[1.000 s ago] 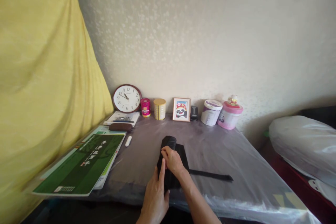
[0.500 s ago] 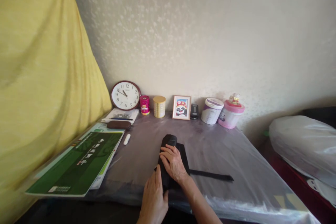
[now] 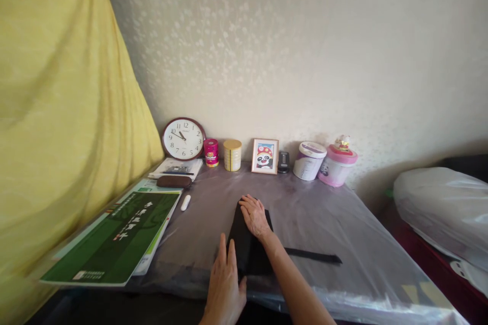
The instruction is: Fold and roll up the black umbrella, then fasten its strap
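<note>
A black, folded, fabric-like piece (image 3: 244, 233) lies lengthwise near the table's front edge. A narrow black strap (image 3: 314, 255) stretches out from its right side across the table. My right hand (image 3: 253, 216) rests flat on the far end of the black piece, fingers together and extended. Along its near left edge is my left hand (image 3: 225, 282), fingers stretched forward and apart, with the thumb by the lower edge. What exactly the black piece is cannot be made out, and my right forearm hides part of it.
Left on the plastic-covered table (image 3: 312, 218) are a green book (image 3: 114, 238), a brown case (image 3: 174, 182) and a small white object (image 3: 185, 203). A clock (image 3: 183, 138), tins, a picture frame (image 3: 265, 156) and tubs (image 3: 309, 161) line the wall.
My right hand has slid forward to the far end of the black piece, which now looks flatter. My left hand's fingers have spread and stay near the left edge.
</note>
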Demonstrator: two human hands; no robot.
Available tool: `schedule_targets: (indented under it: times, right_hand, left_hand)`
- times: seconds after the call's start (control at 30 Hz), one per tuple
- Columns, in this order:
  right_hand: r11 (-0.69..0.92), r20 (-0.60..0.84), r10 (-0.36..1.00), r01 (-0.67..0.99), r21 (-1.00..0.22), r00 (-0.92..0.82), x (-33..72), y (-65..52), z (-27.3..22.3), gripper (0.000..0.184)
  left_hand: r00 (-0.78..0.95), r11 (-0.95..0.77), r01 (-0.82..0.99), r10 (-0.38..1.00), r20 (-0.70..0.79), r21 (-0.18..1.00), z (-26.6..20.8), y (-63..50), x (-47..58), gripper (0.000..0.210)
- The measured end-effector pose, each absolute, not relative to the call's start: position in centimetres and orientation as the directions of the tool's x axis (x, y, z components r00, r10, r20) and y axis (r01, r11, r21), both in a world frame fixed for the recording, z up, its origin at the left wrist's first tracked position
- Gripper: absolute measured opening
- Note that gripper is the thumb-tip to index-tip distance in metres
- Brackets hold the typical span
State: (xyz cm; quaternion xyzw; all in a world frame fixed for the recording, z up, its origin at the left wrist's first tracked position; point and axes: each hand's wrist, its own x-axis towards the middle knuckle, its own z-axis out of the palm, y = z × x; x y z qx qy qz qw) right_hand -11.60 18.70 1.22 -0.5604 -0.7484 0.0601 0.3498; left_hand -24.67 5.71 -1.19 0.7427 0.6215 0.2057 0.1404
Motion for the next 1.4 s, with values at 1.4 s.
schedule_targets:
  times: [1.4]
  right_hand:
    - [-0.211,-0.12,0.964,0.404,-0.89,0.239,-6.6,12.8,2.0,0.037]
  left_hand:
    - [0.194,-0.216,0.885,0.976,0.094,0.413,-0.6,5.9,-25.0,0.071]
